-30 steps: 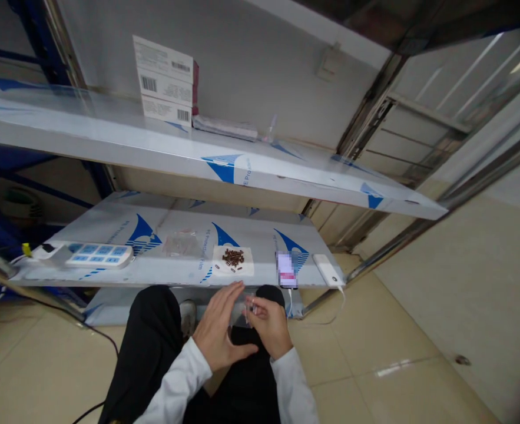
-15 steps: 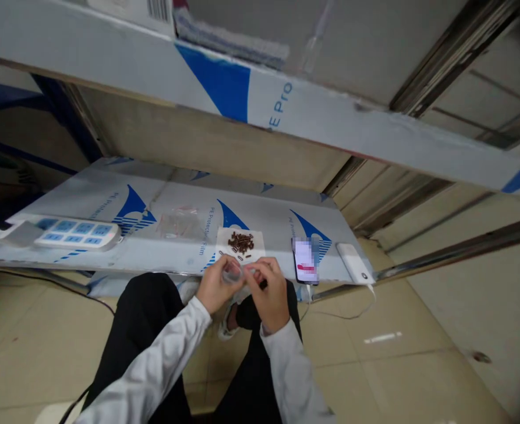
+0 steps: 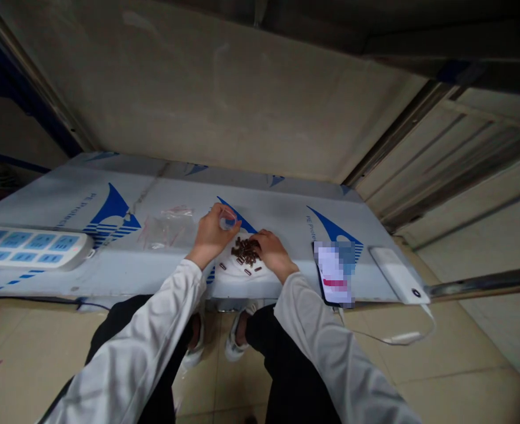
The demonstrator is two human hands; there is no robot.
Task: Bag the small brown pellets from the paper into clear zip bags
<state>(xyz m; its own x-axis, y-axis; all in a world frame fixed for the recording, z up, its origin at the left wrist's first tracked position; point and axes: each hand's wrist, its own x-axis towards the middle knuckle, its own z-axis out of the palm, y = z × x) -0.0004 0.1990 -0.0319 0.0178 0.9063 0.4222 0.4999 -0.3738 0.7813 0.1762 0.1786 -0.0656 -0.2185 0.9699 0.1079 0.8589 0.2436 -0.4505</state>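
My left hand [image 3: 215,232] is curled round a small clear plastic bag [image 3: 228,222] with a reddish edge, held just above the shelf. A heap of small brown capsules [image 3: 244,250] lies on a white sheet [image 3: 228,272], with several loose ones along its near side. My right hand [image 3: 272,252] reaches into the heap's right side with its fingers bent together. What its fingertips pinch, if anything, is hidden. More clear bags with red edges [image 3: 166,228] lie flat to the left of my left hand.
A film-covered metal shelf [image 3: 277,203] carries everything. A white power strip with blue labels [image 3: 34,250] lies at left. Right of my hands are a phone [image 3: 334,274] and a white power bank [image 3: 398,274] with a cable hanging over the front edge.
My hands were together at the front edge, both at the bag. Now they are apart: the left has moved up with the bag, the right onto the capsules. The view has tilted down.
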